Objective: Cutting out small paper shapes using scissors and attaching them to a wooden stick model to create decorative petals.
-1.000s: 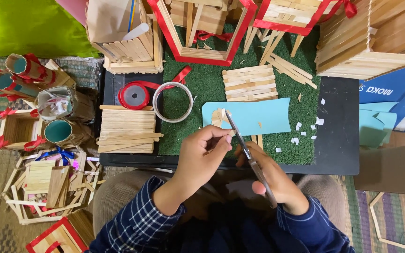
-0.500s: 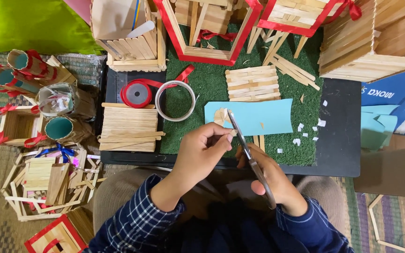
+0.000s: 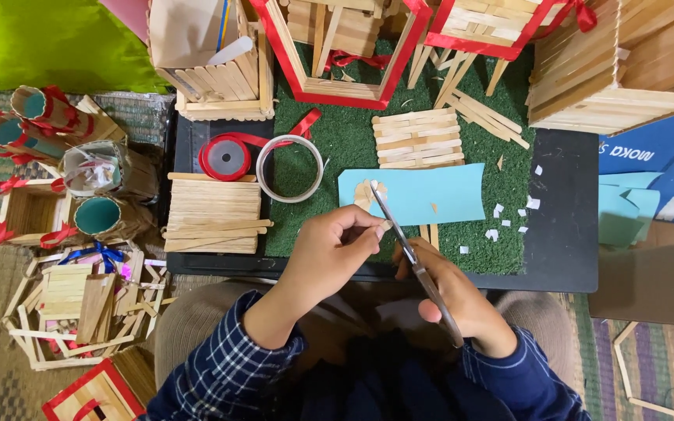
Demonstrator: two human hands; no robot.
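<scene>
Two hands meet over the lap at the mat's near edge: the right hand [image 3: 462, 300] grips scissors [image 3: 415, 261], blades narrowly parted, while the left hand [image 3: 337, 253] pinches a small wood piece [image 3: 384, 225] by blue paper [image 3: 423, 195].

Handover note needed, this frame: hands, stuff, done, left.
Right hand: holds scissors, blades pointing up over the light blue paper.
Left hand: pinches a small wooden piece at the blades.
Done: small cut stick bits lie on the paper, white scraps on the green mat.
Left: the pinched piece is not yet visibly cut.
</scene>
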